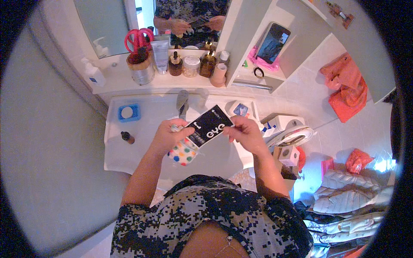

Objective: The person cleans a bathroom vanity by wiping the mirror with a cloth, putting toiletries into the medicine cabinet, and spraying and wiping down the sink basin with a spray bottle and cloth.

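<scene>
Both of my hands hold a flat black packet with a white edge and white lettering (208, 127) above the washbasin. My left hand (171, 134) grips its left end between thumb and fingers, and a white cloth with coloured dots (183, 154) hangs from the same hand. My right hand (246, 133) pinches the packet's right end. Behind the packet stands the metal basin tap (182, 102). A small dark dropper bottle (127, 137) and a blue soap dish (129, 113) with a round white piece on it are on the basin's left side.
Behind the basin, a ledge (177, 81) bears a cup with red-handled scissors (141, 69), a tube (160, 56), dropper bottles and a jar (191, 66). A phone (273, 43) leans in the open cabinet at the right. A toilet (287, 135) and boxes are right of the basin.
</scene>
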Demonstrator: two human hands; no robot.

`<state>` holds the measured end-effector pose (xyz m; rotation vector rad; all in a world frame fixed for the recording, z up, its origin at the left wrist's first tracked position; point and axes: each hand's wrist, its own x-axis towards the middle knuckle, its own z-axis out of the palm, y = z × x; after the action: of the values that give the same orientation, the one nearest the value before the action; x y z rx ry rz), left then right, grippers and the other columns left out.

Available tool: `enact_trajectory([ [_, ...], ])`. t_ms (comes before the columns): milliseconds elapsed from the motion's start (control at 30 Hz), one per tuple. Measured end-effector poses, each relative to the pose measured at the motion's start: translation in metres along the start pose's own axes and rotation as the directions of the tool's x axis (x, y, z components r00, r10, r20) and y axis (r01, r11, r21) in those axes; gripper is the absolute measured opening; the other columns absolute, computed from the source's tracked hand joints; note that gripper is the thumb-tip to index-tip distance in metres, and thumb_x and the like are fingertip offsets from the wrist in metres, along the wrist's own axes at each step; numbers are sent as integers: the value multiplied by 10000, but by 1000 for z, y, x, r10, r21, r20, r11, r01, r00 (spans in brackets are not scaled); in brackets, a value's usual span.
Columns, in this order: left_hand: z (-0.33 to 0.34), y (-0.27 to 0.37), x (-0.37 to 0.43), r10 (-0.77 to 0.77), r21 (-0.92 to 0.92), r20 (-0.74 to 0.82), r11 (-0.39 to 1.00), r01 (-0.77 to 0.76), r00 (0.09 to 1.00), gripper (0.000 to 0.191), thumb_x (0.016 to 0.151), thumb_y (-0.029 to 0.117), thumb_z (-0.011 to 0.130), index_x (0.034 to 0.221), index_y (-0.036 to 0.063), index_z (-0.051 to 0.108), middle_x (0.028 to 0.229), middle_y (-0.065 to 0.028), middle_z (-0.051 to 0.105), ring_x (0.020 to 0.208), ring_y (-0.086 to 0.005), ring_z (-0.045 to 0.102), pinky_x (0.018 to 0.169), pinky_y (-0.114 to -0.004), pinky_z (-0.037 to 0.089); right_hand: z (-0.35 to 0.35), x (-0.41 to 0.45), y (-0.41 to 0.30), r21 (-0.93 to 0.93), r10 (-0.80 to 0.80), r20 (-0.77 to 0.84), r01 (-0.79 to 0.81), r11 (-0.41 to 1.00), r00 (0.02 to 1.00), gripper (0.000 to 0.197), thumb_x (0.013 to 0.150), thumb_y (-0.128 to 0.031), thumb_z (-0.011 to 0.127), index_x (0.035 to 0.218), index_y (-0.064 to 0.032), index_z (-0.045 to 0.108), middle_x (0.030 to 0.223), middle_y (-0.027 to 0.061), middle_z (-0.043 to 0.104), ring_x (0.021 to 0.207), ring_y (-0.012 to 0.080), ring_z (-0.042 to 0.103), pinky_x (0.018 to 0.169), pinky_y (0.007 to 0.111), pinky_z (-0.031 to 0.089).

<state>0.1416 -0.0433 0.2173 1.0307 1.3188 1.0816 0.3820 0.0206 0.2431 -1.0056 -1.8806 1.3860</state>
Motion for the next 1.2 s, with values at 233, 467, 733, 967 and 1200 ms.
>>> enact_trajectory([
  [233, 44, -9, 5, 93, -201, -68, 974, -105, 993, 155, 803, 120, 652, 862, -22, 629, 718, -47, 634, 610, -86, 586, 546, -216, 471, -5, -1, 1, 193, 111, -35, -102, 976, 993, 172, 798, -161, 681, 709, -75, 562, 572, -42, 488, 505, 41, 442, 445, 198, 332],
  [467, 40, -58, 7, 106, 94, 25, 990, -108, 994, 125, 799, 123, 657, 864, 17, 648, 739, -24, 623, 620, -78, 575, 548, -231, 473, -81, 4, -9, 66, -72, -527, 125, 990, 847, 197, 867, -165, 587, 704, -60, 548, 579, -2, 516, 502, 73, 449, 469, 215, 351],
  [733, 26, -86, -31, -128, 105, -18, 986, 129, 992, 170, 793, 213, 662, 827, 48, 637, 663, -20, 611, 522, -86, 544, 410, -232, 413, -182, 29, -153, -595, -715, -652, 414, 689, 254, 184, 857, -125, 600, 695, -45, 567, 593, -4, 525, 534, 59, 486, 470, 187, 358],
  [967, 29, -111, -34, -156, 36, -11, 987, 156, 988, 179, 787, 227, 668, 828, 56, 637, 645, -49, 627, 491, -111, 545, 390, -262, 412, -208, 51, -293, -778, -823, -527, -510, 366, 212, 354, 817, -329, 521, 889, -8, 655, 869, 160, 655, 810, 360, 624, 699, 448, 485],
  [1200, 18, -149, -34, -121, 29, -38, 992, 122, 992, 205, 791, 250, 670, 867, 63, 635, 649, -55, 631, 490, -117, 549, 399, -268, 419, -268, 143, -281, -792, -626, -581, -537, 288, 520, 321, 809, -263, 492, 881, 10, 644, 906, 202, 643, 855, 373, 622, 775, 446, 493],
])
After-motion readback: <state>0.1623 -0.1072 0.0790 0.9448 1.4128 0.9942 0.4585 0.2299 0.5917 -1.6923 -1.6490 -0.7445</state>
